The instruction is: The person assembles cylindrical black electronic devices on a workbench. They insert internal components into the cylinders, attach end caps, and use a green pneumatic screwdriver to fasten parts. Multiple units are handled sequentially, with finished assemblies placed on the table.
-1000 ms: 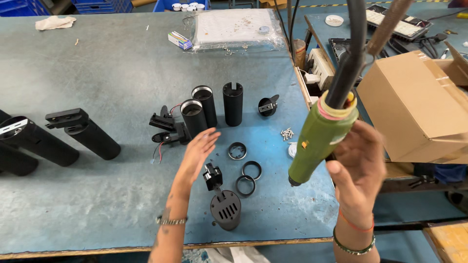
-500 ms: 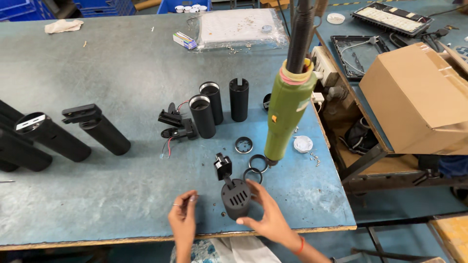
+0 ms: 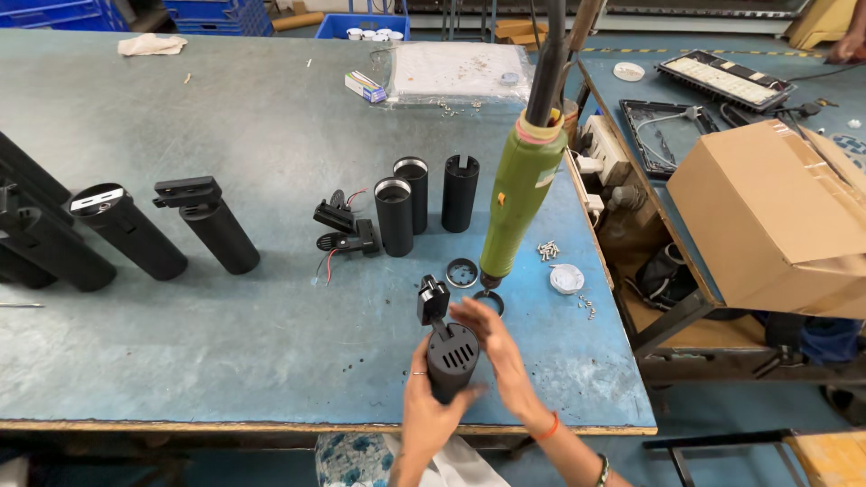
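Both hands meet at the near edge of the workbench [image 3: 180, 361] in the head view, our only view. We note our left hand [image 3: 426, 417] gripping from below a black cylindrical housing [image 3: 451, 359], matt, with a slotted vent grille on its face and a small hinged bracket [image 3: 432, 298] standing up from its top. Our right hand [image 3: 498, 359] lies against the housing's right side, fingers extended flat, touching but not closed round it.

Hanging on a dark cable just beyond the hands we record a green powered screwdriver [image 3: 516, 203], smooth plastic body, tip down close above two thin black rings [image 3: 462, 272] on the bench. Behind them stand three upright black tubes [image 3: 424, 203], matt, open-topped, the two on the left with bright metal rims. Left of these lie two small black brackets [image 3: 343, 227] with red and white wires, then further left longer black cylinders [image 3: 122, 230] on their sides. Loose screws [image 3: 548, 250] and a white round cap [image 3: 566, 278] sit by the right edge. The bench surface is worn blue-green, scuffed. A brown cardboard box [image 3: 776, 216] stands to the right.
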